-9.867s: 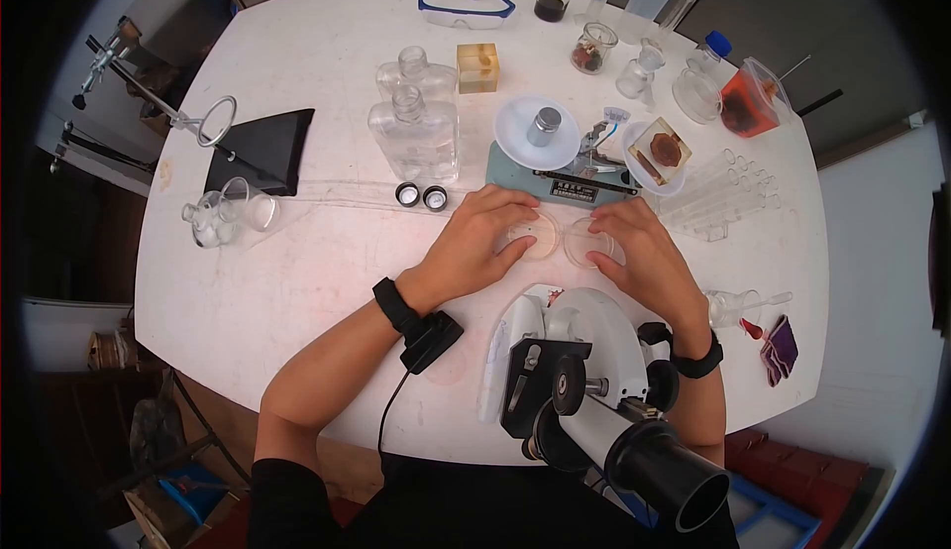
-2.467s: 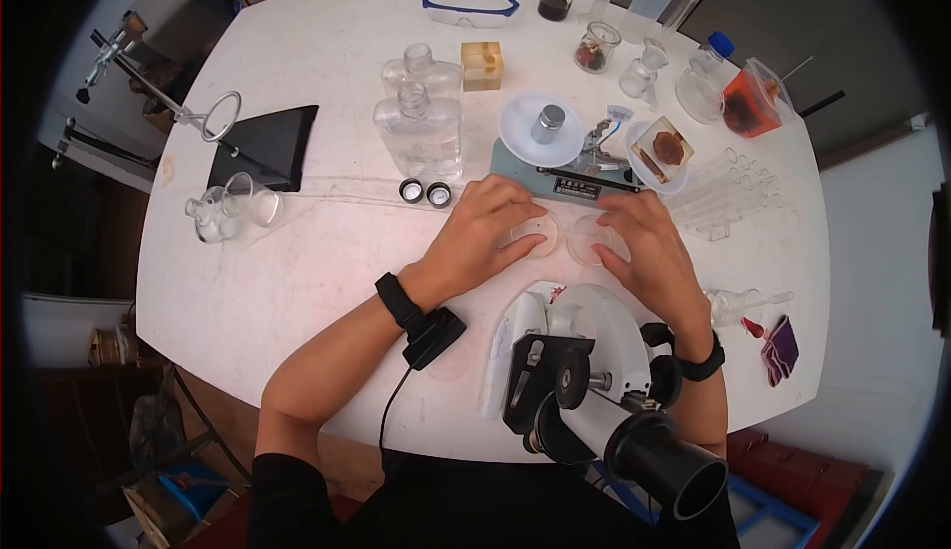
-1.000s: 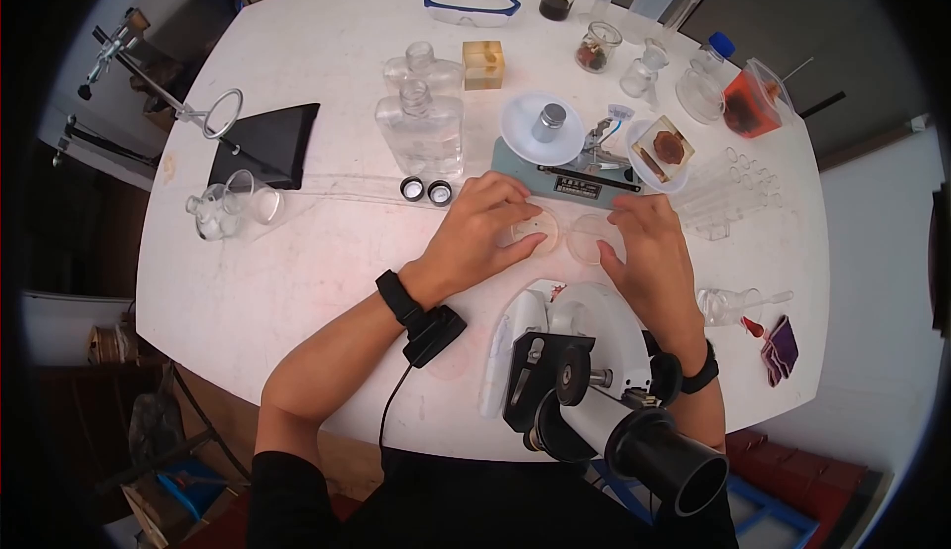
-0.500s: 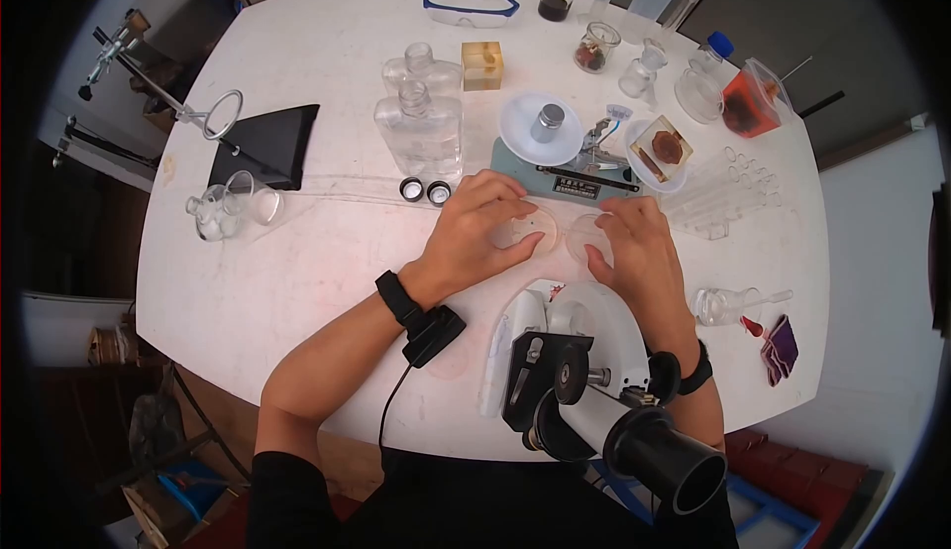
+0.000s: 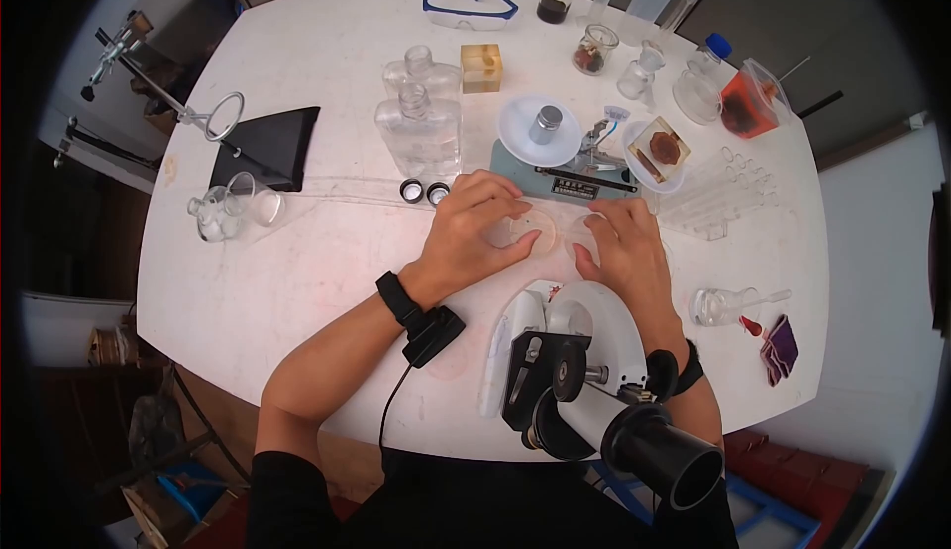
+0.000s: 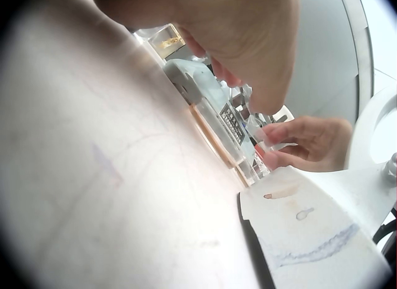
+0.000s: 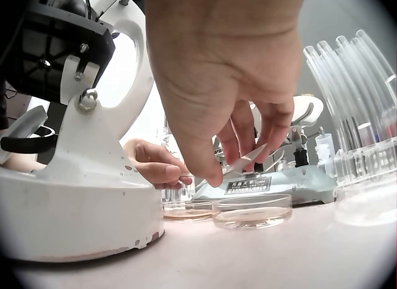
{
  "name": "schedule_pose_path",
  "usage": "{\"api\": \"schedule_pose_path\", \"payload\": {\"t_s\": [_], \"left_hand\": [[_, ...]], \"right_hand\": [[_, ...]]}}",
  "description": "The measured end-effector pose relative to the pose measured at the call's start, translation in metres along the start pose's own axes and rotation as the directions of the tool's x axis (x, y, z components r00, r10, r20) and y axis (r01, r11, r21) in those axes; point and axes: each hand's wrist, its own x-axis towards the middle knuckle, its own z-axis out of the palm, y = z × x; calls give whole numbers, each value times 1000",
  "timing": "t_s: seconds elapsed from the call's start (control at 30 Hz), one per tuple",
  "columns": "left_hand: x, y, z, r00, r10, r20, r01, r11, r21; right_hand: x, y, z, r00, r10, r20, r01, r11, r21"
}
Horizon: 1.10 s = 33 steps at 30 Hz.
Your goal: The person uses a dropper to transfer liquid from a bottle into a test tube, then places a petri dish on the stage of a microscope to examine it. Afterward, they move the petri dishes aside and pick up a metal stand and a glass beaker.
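Two shallow clear dishes stand side by side: the left dish [image 5: 537, 235] and the right dish [image 7: 252, 213], with a pale orange layer in each. My right hand [image 5: 631, 260] pinches a clear lid [image 7: 243, 163], tilted above the right dish, between thumb and fingers. Beside the left dish, my left hand [image 5: 474, 232] has thumb and fingers curled; the right wrist view shows a thin clear edge at its fingertips, like a lid, mostly hidden. The left wrist view shows the right hand [image 6: 313, 143] beyond the left hand [image 6: 242, 40].
A microscope [image 5: 614, 336] stands before the right hand. Behind the dishes is a balance [image 5: 570, 185] bearing a metal weight and a specimen block. Clear bottles [image 5: 419, 133] and two caps stand left of it, test tubes [image 5: 728, 187] right. A flask [image 5: 718, 306] lies at the right.
My right hand has shifted left, nearer the left hand, and its fingers sit further over the right dish. My left hand has barely moved. The flask at the right shows more fully.
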Motion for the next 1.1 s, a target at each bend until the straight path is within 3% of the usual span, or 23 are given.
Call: {"api": "schedule_pose_path", "payload": {"t_s": [1.1], "left_hand": [[-1, -1, 1, 999, -34, -1, 34, 999, -3]], "right_hand": [[0, 6, -1, 998, 36, -43, -35, 999, 15]]}}
